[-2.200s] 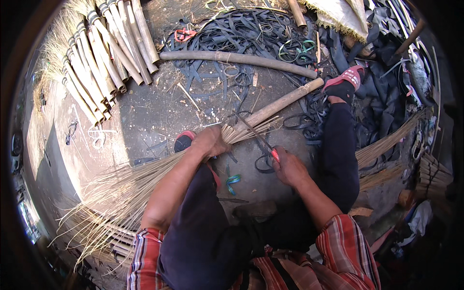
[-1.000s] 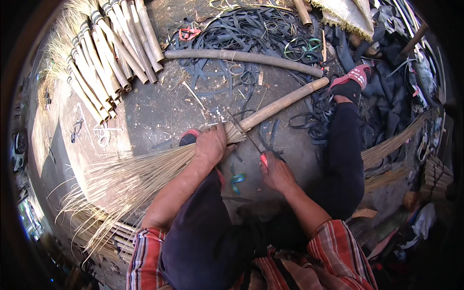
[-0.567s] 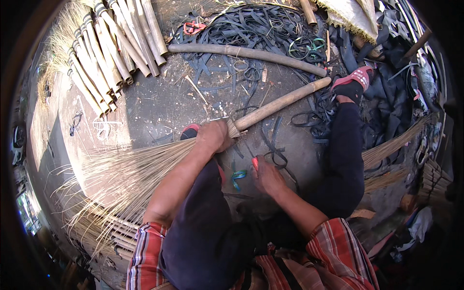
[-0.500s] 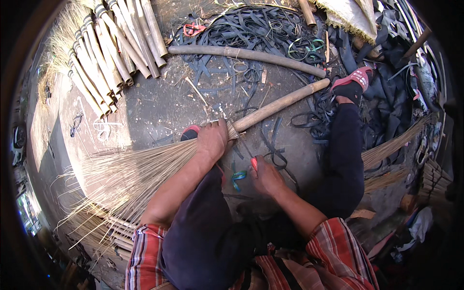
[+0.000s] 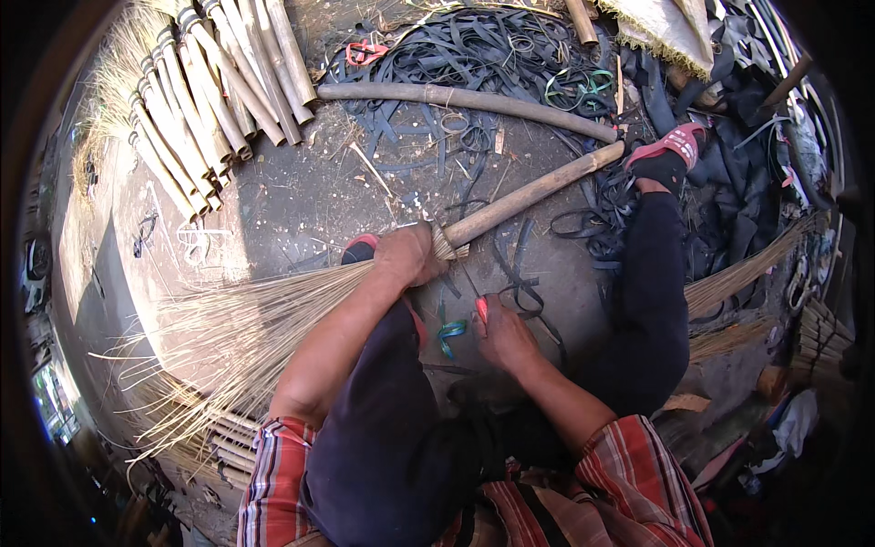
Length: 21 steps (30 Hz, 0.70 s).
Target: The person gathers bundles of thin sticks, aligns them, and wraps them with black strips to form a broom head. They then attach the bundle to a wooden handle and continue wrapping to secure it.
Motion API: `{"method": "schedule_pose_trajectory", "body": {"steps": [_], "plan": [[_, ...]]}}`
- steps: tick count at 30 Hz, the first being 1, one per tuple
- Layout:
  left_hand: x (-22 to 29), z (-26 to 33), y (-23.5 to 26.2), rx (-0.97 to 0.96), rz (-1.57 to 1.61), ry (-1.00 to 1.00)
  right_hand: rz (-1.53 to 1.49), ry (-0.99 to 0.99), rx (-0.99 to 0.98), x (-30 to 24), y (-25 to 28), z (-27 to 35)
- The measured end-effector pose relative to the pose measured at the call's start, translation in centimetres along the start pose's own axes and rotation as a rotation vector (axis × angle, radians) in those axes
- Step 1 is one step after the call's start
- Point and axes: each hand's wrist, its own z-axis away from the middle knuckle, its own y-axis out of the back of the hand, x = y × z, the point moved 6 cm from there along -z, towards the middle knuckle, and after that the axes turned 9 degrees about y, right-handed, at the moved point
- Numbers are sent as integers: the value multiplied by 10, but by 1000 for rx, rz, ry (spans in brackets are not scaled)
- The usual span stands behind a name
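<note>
My left hand [image 5: 406, 253] is wrapped around the neck of a broom, where its long straw bristles [image 5: 264, 314] gather around a bamboo handle [image 5: 538, 196]. The bristles fan out to the lower left, and the handle slants to the upper right, its end near my foot. In my right hand [image 5: 506, 337] is a red-handled tool [image 5: 481, 308] with a thin metal shaft. That shaft points up at the cut straw ends beside my left hand. Whether its tip touches them I cannot tell.
Finished brooms with bamboo handles [image 5: 191, 118] lie in rows at the upper left. A curved pole [image 5: 465, 102] crosses beside a heap of black rubber strips [image 5: 474, 55]. A blue-green strip [image 5: 449, 335] lies between my legs. More straw bundles [image 5: 747, 273] are at the right.
My left hand and the broom have shifted slightly to the right, and the handle's far end has moved up a little. The red-handled tool stays in my right hand, almost in place.
</note>
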Motion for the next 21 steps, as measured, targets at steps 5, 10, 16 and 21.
{"method": "schedule_pose_trajectory", "body": {"steps": [5, 10, 16, 21], "plan": [[-2, 2, 0, -25, 1, -15, -87, -74, 98, 9, 3, -2], [-3, -11, -9, -241, 22, -77, 97, -74, -17, 0, 2, 5], [-9, -4, -3, -16, 1, -30, -9, -69, -107, -6, -9, 2], [-8, 3, -1, 18, 17, -67, -51, -120, 142, -1, 3, -2]]}}
